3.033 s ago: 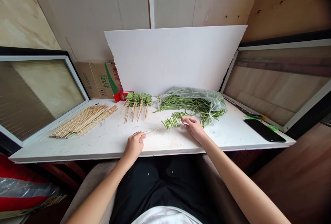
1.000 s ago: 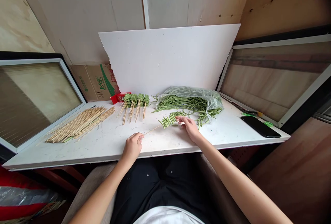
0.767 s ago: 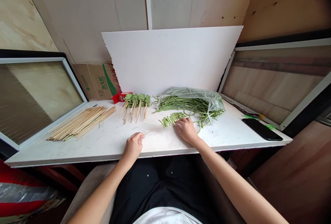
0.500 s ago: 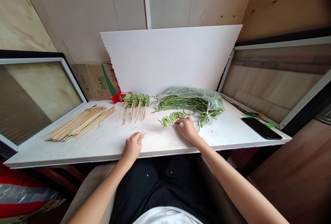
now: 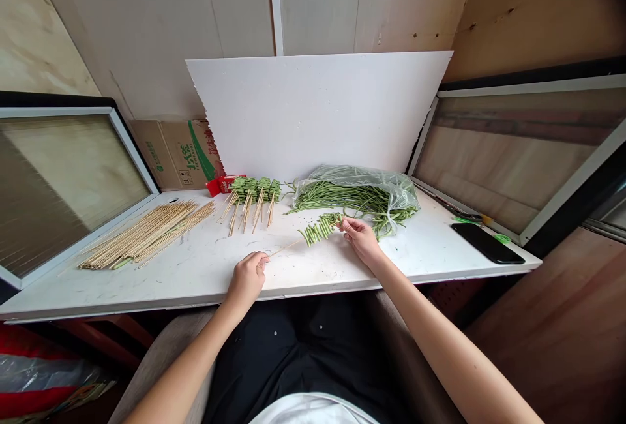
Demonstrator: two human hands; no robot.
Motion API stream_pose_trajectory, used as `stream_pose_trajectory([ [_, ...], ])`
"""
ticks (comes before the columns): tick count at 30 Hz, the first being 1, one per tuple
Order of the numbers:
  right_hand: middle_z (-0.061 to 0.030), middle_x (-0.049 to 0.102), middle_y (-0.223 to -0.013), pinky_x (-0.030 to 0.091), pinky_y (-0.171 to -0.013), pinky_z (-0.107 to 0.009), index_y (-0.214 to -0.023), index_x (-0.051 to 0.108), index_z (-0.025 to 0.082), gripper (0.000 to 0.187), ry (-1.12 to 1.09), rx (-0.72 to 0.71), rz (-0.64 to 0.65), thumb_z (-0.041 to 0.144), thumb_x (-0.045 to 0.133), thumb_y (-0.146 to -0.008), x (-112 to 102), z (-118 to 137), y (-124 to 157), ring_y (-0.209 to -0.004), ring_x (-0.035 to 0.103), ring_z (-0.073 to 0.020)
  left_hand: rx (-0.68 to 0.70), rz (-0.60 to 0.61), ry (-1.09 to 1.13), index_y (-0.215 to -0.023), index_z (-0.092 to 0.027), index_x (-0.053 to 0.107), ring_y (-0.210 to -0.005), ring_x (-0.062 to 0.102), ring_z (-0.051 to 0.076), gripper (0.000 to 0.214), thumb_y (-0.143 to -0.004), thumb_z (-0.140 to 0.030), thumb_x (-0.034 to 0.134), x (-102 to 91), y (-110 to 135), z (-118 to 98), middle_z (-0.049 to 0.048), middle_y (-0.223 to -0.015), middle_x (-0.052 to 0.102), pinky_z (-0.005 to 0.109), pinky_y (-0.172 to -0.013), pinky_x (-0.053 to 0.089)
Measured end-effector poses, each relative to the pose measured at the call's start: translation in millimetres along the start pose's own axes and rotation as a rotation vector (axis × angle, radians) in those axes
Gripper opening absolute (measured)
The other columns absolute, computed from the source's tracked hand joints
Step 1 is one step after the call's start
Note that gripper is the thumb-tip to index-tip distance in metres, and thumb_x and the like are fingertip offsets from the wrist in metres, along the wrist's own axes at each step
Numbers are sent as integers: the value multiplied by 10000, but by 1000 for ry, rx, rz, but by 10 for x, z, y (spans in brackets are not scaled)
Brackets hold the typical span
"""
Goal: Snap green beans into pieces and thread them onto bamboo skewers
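Observation:
My left hand pinches the near end of a thin bamboo skewer that lies across the white table. Several short green bean pieces are threaded on the skewer's far half. My right hand is at the skewer's tip, fingers closed on a small green piece beside a little pile of cut pieces.
A plastic bag of long green beans lies behind my right hand. Finished skewers sit at the back, a pile of bare skewers to the left. A black phone and green scissors lie at the right. A white board leans on the wall.
My right hand drew back towards the threaded pieces, then returned to the skewer's tip. My left hand has kept its grip on the skewer's end.

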State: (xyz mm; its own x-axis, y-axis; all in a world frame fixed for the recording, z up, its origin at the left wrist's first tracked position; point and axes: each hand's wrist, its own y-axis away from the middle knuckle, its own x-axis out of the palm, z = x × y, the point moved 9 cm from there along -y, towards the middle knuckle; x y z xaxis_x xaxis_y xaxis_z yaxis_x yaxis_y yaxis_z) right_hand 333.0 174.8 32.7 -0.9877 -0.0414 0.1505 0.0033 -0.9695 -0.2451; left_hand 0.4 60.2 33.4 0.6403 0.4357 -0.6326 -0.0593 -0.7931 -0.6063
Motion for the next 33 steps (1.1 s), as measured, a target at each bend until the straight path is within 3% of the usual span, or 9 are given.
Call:
stream_pose_trajectory([
  [7,-72,737,-990,411,-609,-258,-835,732,213,480,1,17,33,648,851,-671,61,47,45,-852,619,-195,12,10,-7,-876,-205,666,-777,701,188,320,-816,-4,424,1,0,-16,41,-833,720,277,-717,536],
  [33,-29,717,-898,438,-603,-265,-896,742,223,473,8,35,58,620,868,-674,80,24,59,-687,551,-139,0,6,-27,-858,-205,683,-807,702,198,292,-855,-11,464,-12,-16,-29,40,-845,740,278,-718,520],
])
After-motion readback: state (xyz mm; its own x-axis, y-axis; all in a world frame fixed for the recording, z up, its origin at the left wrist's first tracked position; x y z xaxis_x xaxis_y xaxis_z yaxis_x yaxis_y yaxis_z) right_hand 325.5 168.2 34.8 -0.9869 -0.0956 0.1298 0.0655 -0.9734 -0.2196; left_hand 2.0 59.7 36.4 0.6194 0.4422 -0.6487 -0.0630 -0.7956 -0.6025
